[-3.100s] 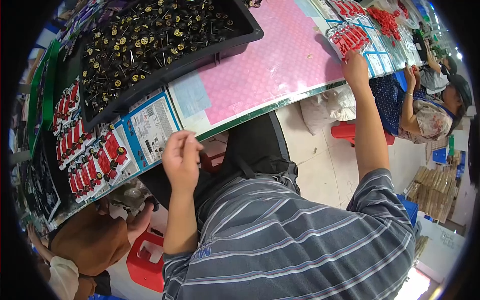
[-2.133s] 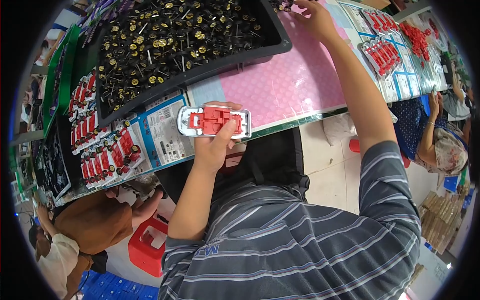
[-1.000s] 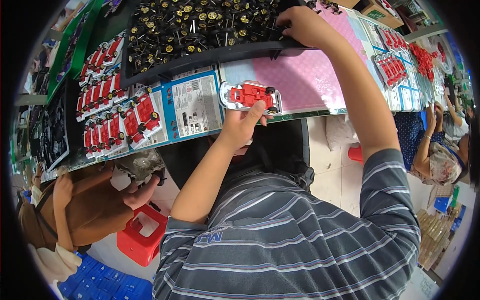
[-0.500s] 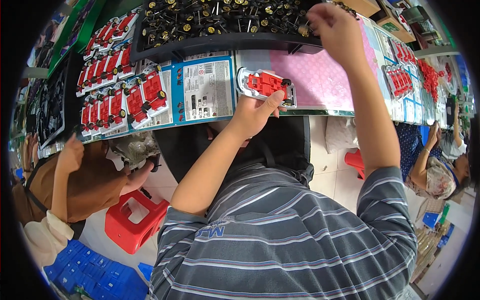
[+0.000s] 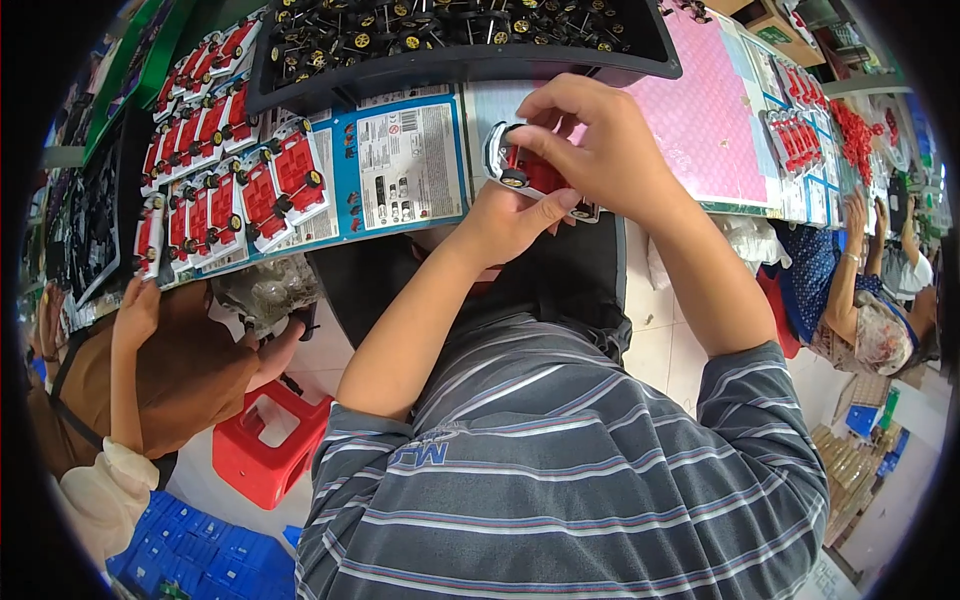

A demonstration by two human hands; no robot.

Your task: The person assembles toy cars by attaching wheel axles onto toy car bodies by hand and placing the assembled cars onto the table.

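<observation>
My left hand (image 5: pixel 512 222) is closed round a toy car (image 5: pixel 541 176) with a white body and red underside, held underside up at the table's front edge. Over the car my right hand (image 5: pixel 605 140) is closed, thumb and fingers at the end nearest the left. There they pinch a wheel axle (image 5: pixel 514 179) with black wheels and a yellow hub, lying across the car's underside. My fingers hide part of the axle and much of the car. Whether the axle is seated cannot be made out.
A black tray (image 5: pixel 470 68) heaped with wheel axles stands beyond my hands. Rows of upturned toy cars (image 5: pixel 285 180) lie on printed card sheets (image 5: pixel 410 165) to the left. A co-worker's hand (image 5: pixel 137 305) holds a car there. Pink bubble sheet (image 5: pixel 690 140) covers the table at right.
My right hand has come from the tray down to the car, bringing a wheel axle to its left end. The left hand still holds the car. The co-worker's hand now holds a car.
</observation>
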